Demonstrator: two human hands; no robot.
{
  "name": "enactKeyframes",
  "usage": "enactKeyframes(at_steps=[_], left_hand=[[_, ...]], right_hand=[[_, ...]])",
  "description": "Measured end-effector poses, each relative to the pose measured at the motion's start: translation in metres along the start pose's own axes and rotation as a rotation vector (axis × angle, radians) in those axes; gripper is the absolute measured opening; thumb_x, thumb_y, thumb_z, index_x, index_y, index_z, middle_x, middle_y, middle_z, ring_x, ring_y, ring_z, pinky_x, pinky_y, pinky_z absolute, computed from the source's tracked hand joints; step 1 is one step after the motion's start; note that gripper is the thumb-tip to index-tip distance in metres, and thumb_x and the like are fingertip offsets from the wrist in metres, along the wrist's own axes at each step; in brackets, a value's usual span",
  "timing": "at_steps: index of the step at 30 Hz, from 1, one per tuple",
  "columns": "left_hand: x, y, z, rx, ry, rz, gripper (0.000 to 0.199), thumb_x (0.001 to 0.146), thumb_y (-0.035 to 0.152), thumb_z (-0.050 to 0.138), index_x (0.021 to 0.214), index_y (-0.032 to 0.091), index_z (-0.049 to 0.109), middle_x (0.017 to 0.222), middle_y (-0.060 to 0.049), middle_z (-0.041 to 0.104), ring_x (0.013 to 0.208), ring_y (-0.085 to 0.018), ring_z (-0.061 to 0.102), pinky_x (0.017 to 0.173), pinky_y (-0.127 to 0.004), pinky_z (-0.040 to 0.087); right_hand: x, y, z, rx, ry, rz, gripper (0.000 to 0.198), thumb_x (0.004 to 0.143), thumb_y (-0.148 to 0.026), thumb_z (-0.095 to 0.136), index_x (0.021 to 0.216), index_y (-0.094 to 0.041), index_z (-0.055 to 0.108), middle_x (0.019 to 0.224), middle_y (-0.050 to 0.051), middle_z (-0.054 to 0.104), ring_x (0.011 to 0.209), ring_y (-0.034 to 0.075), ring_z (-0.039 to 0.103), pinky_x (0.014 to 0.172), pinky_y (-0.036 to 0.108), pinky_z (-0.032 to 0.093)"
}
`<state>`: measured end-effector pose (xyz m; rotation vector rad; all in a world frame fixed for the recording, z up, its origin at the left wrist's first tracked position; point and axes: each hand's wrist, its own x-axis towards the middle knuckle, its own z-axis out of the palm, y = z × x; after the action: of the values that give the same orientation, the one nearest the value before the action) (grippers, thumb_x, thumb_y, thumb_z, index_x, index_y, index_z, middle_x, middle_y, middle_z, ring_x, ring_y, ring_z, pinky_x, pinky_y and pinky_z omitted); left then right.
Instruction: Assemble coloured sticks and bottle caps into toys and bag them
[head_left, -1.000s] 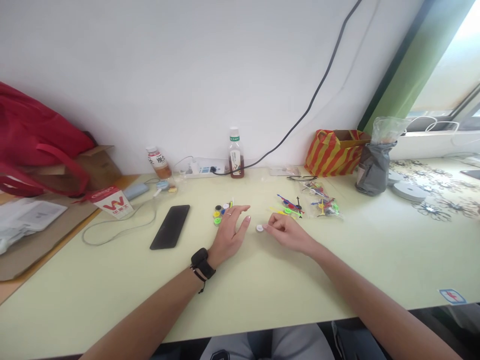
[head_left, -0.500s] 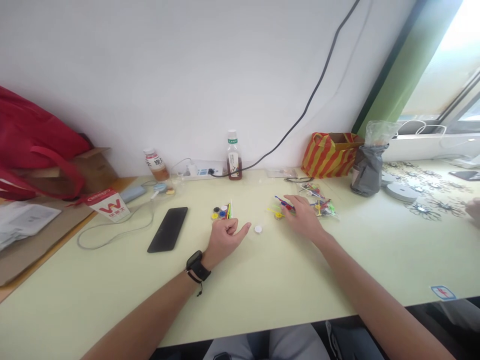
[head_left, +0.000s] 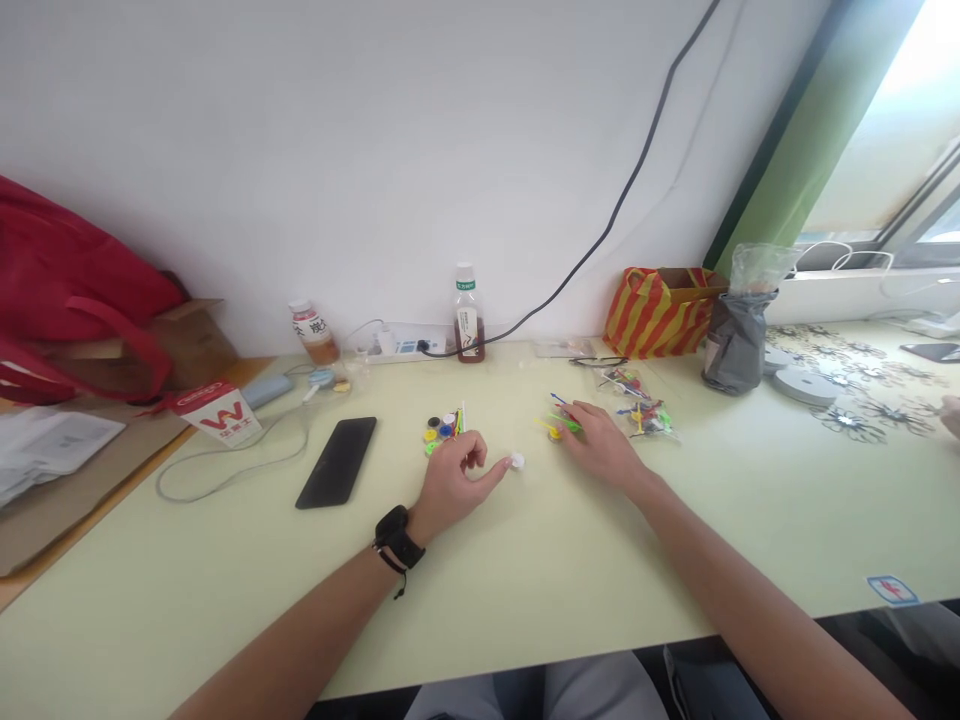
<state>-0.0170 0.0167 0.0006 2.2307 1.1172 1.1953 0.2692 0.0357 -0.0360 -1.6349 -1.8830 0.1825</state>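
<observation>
Left hand (head_left: pixel 454 480) has come up to the white disc (head_left: pixel 518 461): thumb tip now sits at its rim, where half a second ago I saw a gap. Right hand (head_left: pixel 600 445) is about where it was, over the coloured sticks (head_left: pixel 568 423).

Reference is the phone (head_left: pixel 336 462). Disc lies flat on the surface (head_left: pixel 525 570), right of the phone, well apart from it. I'd guess hard plastic: very light, stiff, smooth, likely to skid if nudged, little risk of crushing. I'd take it thumb and index on opposite edges, no pressing from above. Sticks are farther right of the phone; thin, probably light and a bit springy, easily tangled. I'd grip one mid-shaft.

Pose: left hand is right of the phone, fingers curled, thumb stuck out wide of the index, pinching nothing I can see. Coloured discs (head_left: pixel 447 431) sit between it and the phone, just past the knuckles. Right hand, farther from the phone, is palm down, fingers reaching forward; tips are lost among the sticks, so can't tell if they're pinching.
</observation>
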Motion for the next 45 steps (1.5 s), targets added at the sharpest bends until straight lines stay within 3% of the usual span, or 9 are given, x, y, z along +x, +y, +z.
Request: enactKeyframes(at_steps=[3,6,16,21,24,29,32,37,45], left_hand=[[0.000,0.002,-0.001,0.061,-0.080,0.069,0.021,0.091,0.037,0.072,0.106,0.024,0.065,0.109,-0.006,0.070,0.101,-0.022,0.065,0.089,-0.038,0.054],[0.000,0.001,0.000,0.069,-0.267,0.144,0.038,0.094,0.035,0.069,0.131,0.029,0.064,0.143,-0.008,0.061,0.134,-0.027,0.055,0.113,-0.048,0.045],[-0.001,-0.001,0.003,0.040,-0.371,0.196,0.032,0.094,0.029,0.070,0.126,0.033,0.069,0.132,-0.006,0.068,0.126,-0.026,0.060,0.108,-0.047,0.050],[0.000,0.001,0.000,0.086,-0.320,0.204,0.007,0.092,0.030,0.073,0.097,0.027,0.071,0.131,-0.005,0.066,0.127,-0.026,0.057,0.107,-0.047,0.048],[0.002,0.003,-0.001,0.108,-0.301,0.197,0.018,0.087,0.037,0.079,0.089,0.025,0.067,0.135,-0.006,0.064,0.129,-0.028,0.055,0.106,-0.048,0.048],[0.002,0.002,-0.001,0.153,-0.252,0.165,0.051,0.084,0.046,0.081,0.127,0.027,0.061,0.150,-0.011,0.054,0.141,-0.033,0.047,0.114,-0.053,0.042],[0.001,-0.001,0.000,0.168,-0.293,0.145,0.066,0.088,0.050,0.076,0.145,0.028,0.051,0.149,-0.011,0.056,0.145,-0.035,0.044,0.115,-0.054,0.042],[0.003,-0.004,0.001,0.088,-0.335,0.114,0.044,0.096,0.044,0.068,0.137,0.029,0.060,0.127,-0.007,0.071,0.122,-0.028,0.062,0.104,-0.045,0.051],[0.004,0.001,0.000,0.052,-0.308,0.107,0.038,0.097,0.030,0.065,0.135,0.028,0.061,0.134,-0.007,0.066,0.130,-0.028,0.054,0.110,-0.047,0.046]], right_hand=[[0.000,-0.004,0.002,0.069,-0.036,-0.064,0.041,0.097,-0.030,0.053,0.136,-0.022,0.064,0.141,0.015,0.062,0.136,0.031,0.052,0.114,0.049,0.042],[0.001,-0.006,0.004,0.130,-0.057,-0.101,0.041,0.098,-0.029,0.052,0.136,-0.021,0.064,0.142,0.015,0.062,0.137,0.030,0.053,0.115,0.049,0.042],[0.002,-0.014,0.008,0.299,-0.096,-0.156,0.041,0.097,-0.028,0.053,0.137,-0.023,0.062,0.139,0.012,0.065,0.130,0.028,0.060,0.114,0.049,0.046],[0.000,-0.031,0.006,0.352,-0.164,-0.194,0.038,0.099,-0.027,0.052,0.135,-0.023,0.064,0.139,0.012,0.065,0.131,0.027,0.059,0.114,0.048,0.045],[-0.004,-0.045,0.001,0.416,-0.226,-0.213,0.035,0.099,-0.027,0.053,0.131,-0.024,0.066,0.139,0.010,0.065,0.129,0.026,0.060,0.113,0.047,0.046],[-0.009,-0.067,-0.012,0.623,-0.406,-0.277,0.034,0.099,-0.031,0.057,0.131,-0.027,0.067,0.132,0.007,0.069,0.120,0.023,0.066,0.104,0.039,0.053],[-0.009,-0.065,-0.017,0.626,-0.378,-0.239,0.057,0.087,-0.039,0.076,0.140,-0.027,0.061,0.140,0.009,0.064,0.125,0.026,0.063,0.108,0.042,0.051],[-0.007,-0.050,-0.016,0.604,-0.464,-0.191,0.057,0.083,-0.040,0.080,0.134,-0.025,0.063,0.134,0.009,0.068,0.120,0.028,0.066,0.106,0.044,0.054],[-0.005,-0.046,-0.014,0.549,-0.438,-0.228,0.048,0.092,-0.042,0.069,0.136,-0.026,0.062,0.138,0.008,0.066,0.126,0.027,0.063,0.110,0.043,0.050]])
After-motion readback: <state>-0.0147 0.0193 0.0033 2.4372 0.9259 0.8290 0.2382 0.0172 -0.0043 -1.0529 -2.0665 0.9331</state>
